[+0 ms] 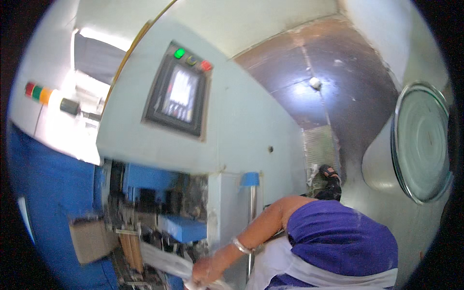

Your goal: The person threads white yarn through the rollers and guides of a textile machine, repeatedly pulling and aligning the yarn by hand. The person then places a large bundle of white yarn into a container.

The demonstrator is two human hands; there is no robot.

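My right arm comes from a purple sleeve [333, 232] at the lower right, with a silvery bangle at the wrist. The right hand [209, 268] is closed near the lower edge, blurred by motion. A long whitish strip [166, 259] runs from the fist toward the machine's opening; its material is too smeared to make out. In the opening, to the left of and beyond the hand, are a blue block [181, 228] and dark metal parts. My left hand is out of the picture.
A pale machine cabinet [241, 125] bears a control screen [179, 99] with lit buttons. A blue-capped metal post [251, 181] stands beside my forearm. At left are a cardboard box [92, 239] and a signal lamp [46, 96]; at right stands a round, pale-topped drum [423, 140]. A sandalled foot [329, 171] shows on the floor.
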